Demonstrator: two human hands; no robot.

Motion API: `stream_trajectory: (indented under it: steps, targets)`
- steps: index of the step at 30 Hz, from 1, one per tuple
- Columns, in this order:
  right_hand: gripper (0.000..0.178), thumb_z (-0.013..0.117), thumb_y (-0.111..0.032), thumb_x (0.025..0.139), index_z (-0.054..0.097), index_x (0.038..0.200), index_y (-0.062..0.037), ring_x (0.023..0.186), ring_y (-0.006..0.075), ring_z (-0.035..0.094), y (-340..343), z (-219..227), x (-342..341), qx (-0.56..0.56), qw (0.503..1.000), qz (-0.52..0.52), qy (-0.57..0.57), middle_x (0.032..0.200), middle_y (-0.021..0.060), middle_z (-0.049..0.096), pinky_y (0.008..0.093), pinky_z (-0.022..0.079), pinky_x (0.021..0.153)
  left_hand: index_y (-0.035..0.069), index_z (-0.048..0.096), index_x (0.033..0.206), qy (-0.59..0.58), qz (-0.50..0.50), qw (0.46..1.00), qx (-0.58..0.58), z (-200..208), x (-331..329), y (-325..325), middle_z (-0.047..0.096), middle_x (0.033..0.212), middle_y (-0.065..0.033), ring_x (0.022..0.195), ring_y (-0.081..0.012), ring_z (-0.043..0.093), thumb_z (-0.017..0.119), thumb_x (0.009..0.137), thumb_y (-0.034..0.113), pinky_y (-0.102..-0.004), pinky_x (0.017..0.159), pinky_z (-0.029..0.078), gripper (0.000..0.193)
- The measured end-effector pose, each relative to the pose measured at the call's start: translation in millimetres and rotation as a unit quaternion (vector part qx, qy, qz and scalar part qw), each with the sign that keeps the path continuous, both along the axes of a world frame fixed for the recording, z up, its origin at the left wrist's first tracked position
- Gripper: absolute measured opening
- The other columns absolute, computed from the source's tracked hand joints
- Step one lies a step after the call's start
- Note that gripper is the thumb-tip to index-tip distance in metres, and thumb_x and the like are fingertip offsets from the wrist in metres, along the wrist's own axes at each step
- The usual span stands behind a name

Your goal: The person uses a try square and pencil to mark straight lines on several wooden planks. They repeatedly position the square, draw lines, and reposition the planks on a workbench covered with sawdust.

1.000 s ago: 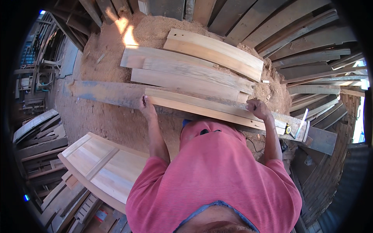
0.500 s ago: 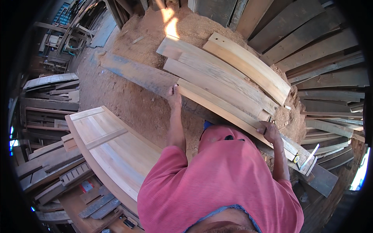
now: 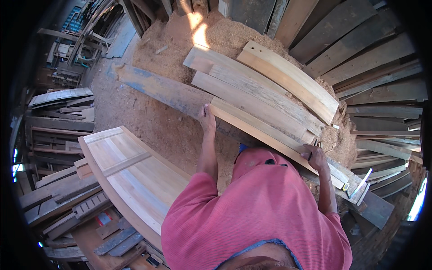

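A long, narrow light-wood board lies slantwise in front of me on a longer, weathered plank. My left hand is closed at the board's left end, thumb up against its corner. Further right, my right hand rests by the board's top edge, its fingers curled around a slim dark stick that looks like a pencil. A small round yellow-and-black tape measure sits near the board's right end, beside a try square with a pale blade.
Several loose boards lie beyond on sawdust. A panelled wooden door slants at my left. Stacked timber stands past it, and planks lean along the right side.
The board's left end and my left hand have shifted slightly right and toward me. My right hand stays near the same spot. The whole view has moved a little.
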State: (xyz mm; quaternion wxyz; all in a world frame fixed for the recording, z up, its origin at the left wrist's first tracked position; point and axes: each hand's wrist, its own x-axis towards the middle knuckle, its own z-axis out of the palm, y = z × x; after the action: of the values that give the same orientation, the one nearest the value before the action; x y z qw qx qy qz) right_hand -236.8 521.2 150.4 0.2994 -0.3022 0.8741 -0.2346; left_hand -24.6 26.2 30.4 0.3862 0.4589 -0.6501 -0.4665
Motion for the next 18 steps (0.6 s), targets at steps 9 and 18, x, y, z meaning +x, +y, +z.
stream_trajectory:
  steps: [9,18]
  targets:
    - [0.047,0.083,-0.029,0.089,0.076,0.129,-0.0052,0.11,0.0425,0.074,3.6,-8.7,-1.4,0.006,1.0,0.013,0.006,0.114,0.0255,0.077,0.0481,0.058,0.096,-0.001,0.063,0.093,0.002,-0.001,0.999,0.034,5.1,1.9,7.0,0.063,0.079,-0.0043,0.078,-0.0137,0.053,0.054,0.115,0.039,-0.0373,0.074,0.049,0.046]
    - [0.048,0.084,-0.028,0.088,0.076,0.129,-0.0043,0.108,0.0433,0.075,3.1,-2.7,2.2,0.002,1.0,0.008,0.007,0.112,0.0258,0.077,0.0482,0.058,0.095,0.0,0.064,0.091,-0.024,-0.027,0.999,0.018,-2.9,8.6,-0.4,0.059,0.081,-0.0029,0.079,-0.0128,0.05,0.061,0.112,0.033,-0.0354,0.074,0.048,0.04]
